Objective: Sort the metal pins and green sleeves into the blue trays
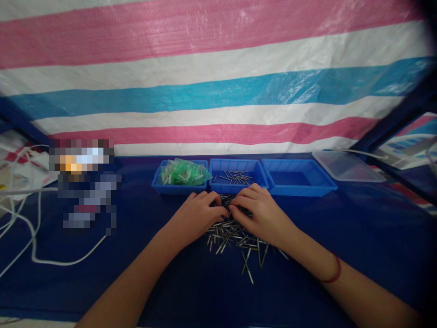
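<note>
A loose heap of thin metal pins lies on the dark blue table, some with paler, thicker ends. My left hand reaches into the heap's left side, fingers curled and thumb bent in towards them around some pins. From the right, my right hand bends over the same heap, its thumb and fingertips drawn together at the pins. The fingertips of both hands nearly meet, and the exact pins in each grip are partly hidden. Just behind the hands, the middle blue tray holds several similar pins.
The left blue tray carries green-tinted plastic bags with small pieces inside. To the right stand another blue tray and a translucent lid. White cables run across the table's left side. A striped sheet hangs behind.
</note>
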`<act>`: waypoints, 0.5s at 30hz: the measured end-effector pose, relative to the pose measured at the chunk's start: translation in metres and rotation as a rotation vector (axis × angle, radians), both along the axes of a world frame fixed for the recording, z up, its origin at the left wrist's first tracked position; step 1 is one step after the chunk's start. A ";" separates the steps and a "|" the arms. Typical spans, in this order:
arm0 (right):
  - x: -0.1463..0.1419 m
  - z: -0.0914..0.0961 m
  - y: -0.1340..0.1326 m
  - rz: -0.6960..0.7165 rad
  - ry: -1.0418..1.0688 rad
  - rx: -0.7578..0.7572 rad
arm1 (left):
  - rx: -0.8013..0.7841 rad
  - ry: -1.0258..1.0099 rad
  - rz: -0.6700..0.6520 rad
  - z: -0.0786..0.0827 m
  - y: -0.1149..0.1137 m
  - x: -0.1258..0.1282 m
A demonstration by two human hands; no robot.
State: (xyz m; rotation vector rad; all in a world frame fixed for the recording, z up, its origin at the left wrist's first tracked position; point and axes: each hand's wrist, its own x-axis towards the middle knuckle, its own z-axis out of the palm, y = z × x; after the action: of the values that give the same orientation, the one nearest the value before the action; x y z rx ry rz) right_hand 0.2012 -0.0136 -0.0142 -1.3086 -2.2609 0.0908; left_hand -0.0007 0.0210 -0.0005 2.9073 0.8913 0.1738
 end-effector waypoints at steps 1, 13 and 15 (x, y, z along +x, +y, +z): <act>0.000 0.000 0.000 0.000 0.000 0.001 | -0.001 0.005 0.001 0.000 0.000 0.000; 0.001 0.001 -0.001 -0.015 0.005 0.006 | 0.026 0.046 0.027 0.003 -0.001 0.002; 0.001 0.001 -0.001 -0.018 0.012 0.011 | 0.029 0.009 0.060 0.002 -0.001 0.003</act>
State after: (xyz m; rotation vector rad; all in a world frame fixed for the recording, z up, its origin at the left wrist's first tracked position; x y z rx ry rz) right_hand 0.2018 -0.0151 -0.0127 -1.3184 -2.2365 0.0792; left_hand 0.0022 0.0196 0.0019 2.9115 0.9863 0.1793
